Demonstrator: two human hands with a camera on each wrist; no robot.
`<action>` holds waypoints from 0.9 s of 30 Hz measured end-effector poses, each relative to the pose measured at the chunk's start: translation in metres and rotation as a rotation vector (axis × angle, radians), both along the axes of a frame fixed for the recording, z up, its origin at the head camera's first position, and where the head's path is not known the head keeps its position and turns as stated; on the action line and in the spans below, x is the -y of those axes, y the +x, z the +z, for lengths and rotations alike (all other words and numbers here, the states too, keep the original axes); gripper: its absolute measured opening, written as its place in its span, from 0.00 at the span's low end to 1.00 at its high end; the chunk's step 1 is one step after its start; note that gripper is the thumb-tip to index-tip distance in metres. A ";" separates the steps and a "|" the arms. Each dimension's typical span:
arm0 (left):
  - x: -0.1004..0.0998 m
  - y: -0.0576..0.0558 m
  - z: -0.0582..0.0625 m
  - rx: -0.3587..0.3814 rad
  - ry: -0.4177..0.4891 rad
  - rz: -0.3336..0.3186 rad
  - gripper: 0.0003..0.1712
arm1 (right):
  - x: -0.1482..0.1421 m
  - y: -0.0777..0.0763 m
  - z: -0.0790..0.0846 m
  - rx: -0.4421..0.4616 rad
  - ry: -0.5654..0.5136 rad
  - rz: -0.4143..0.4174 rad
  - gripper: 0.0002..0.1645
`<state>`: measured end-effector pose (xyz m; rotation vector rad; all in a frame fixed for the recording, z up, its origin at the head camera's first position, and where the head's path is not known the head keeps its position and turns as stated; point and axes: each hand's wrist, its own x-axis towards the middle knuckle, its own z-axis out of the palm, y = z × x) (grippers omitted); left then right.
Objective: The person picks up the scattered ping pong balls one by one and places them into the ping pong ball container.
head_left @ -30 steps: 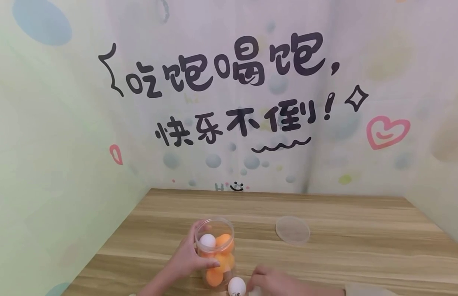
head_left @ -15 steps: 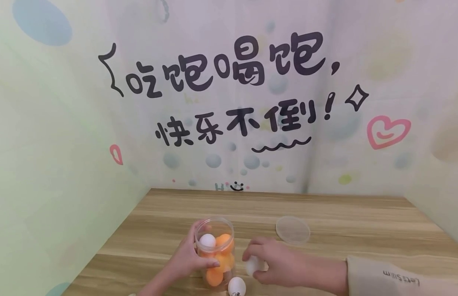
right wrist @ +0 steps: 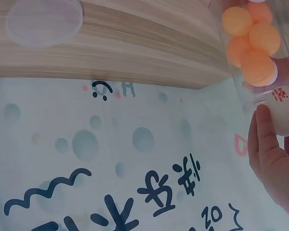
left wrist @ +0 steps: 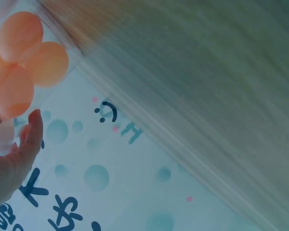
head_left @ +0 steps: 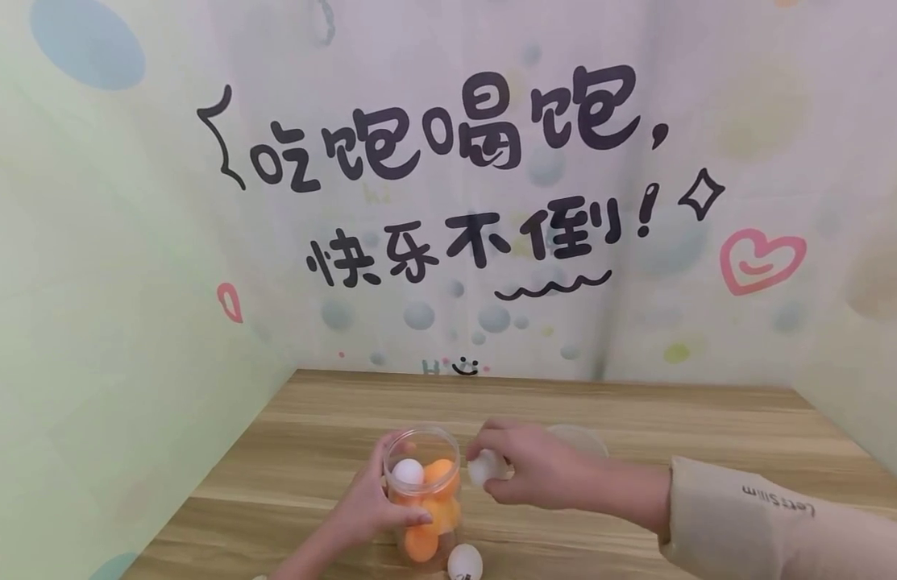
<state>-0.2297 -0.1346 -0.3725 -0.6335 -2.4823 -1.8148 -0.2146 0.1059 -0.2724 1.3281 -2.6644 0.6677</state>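
Note:
In the head view my left hand [head_left: 364,503] grips a clear plastic jar [head_left: 423,488] from its left side, thumb across the front. Inside are several orange ping-pong balls [head_left: 439,512] and a white one [head_left: 408,472] near the top. Just right of the jar's mouth, my right hand [head_left: 535,467] pinches a white ping-pong ball [head_left: 486,467] above the table. The right wrist view shows red print on this held ball [right wrist: 285,113], close to the jar's rim. Another white ball [head_left: 466,561] with dark print sits on the table by the jar's base.
A round translucent lid [head_left: 584,439] lies flat behind my right hand, partly covered by it. The wood-grain table [head_left: 680,423] ends at a printed curtain [head_left: 419,338] at the back, with pale walls on both sides.
My right hand has picked up a white ball from the table's near edge and raised it up beside the jar's mouth. The left hand keeps its grip on the jar.

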 end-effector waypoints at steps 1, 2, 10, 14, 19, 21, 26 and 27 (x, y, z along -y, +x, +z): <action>0.000 0.000 0.000 -0.005 -0.006 0.003 0.54 | 0.001 -0.001 0.003 -0.002 -0.005 -0.002 0.13; -0.001 0.000 0.000 -0.011 -0.009 0.005 0.54 | 0.002 -0.001 0.005 0.001 -0.007 -0.008 0.13; -0.002 0.000 0.000 -0.029 -0.035 0.024 0.53 | 0.014 -0.007 0.013 -0.051 -0.038 0.008 0.13; 0.000 0.001 0.001 -0.041 -0.030 0.032 0.53 | 0.023 -0.011 0.012 -0.085 -0.059 0.041 0.13; 0.002 0.001 0.001 -0.049 -0.030 0.021 0.53 | 0.028 -0.011 0.014 -0.097 -0.086 0.079 0.14; 0.002 0.001 0.001 -0.045 -0.029 0.020 0.53 | 0.028 -0.011 0.015 -0.068 -0.099 0.080 0.15; 0.001 0.001 0.001 -0.027 -0.028 0.016 0.54 | 0.023 -0.011 0.017 -0.009 -0.126 0.049 0.15; 0.001 0.001 0.001 -0.028 -0.033 0.019 0.54 | 0.022 -0.011 0.017 -0.011 -0.127 0.043 0.15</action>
